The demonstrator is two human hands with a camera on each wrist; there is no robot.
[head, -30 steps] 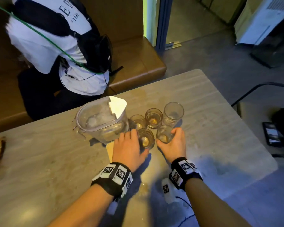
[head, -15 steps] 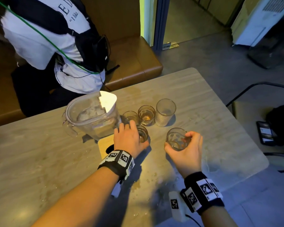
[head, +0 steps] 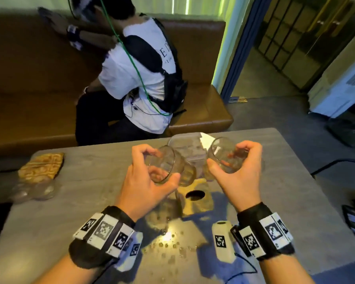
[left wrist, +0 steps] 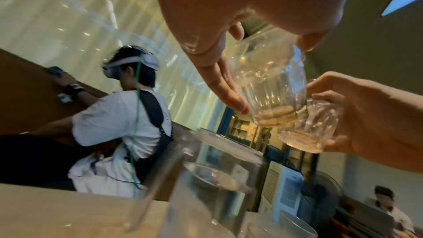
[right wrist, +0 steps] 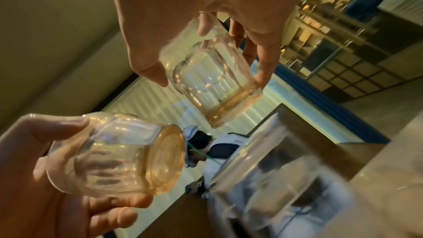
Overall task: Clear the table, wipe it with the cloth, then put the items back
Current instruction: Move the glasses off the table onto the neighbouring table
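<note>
Both hands hold small ribbed glasses in the air above the grey table (head: 295,181). My left hand (head: 161,165) grips one glass (head: 182,171), tilted with its mouth toward me; the left wrist view shows this glass (left wrist: 270,86) with a little amber liquid at its base. My right hand (head: 228,157) grips the second glass (head: 223,154), which in the right wrist view (right wrist: 213,82) is also tilted. The two glasses nearly touch. A clear pitcher (head: 189,148) with a white lid flap stands just behind them. A patterned brown cloth (head: 41,165) lies at the table's far left.
A wooden board (head: 201,201) with a dark round hole lies under the hands. Water drops (head: 168,245) speckle the near table. Crumpled clear plastic (head: 33,191) sits by the cloth. A person in a white shirt (head: 135,78) sits on the brown bench (head: 203,111) beyond the table.
My left hand has lifted its glass off the table. My right hand has raised its glass higher and brought it beside the left one. Both glasses are now tilted.
</note>
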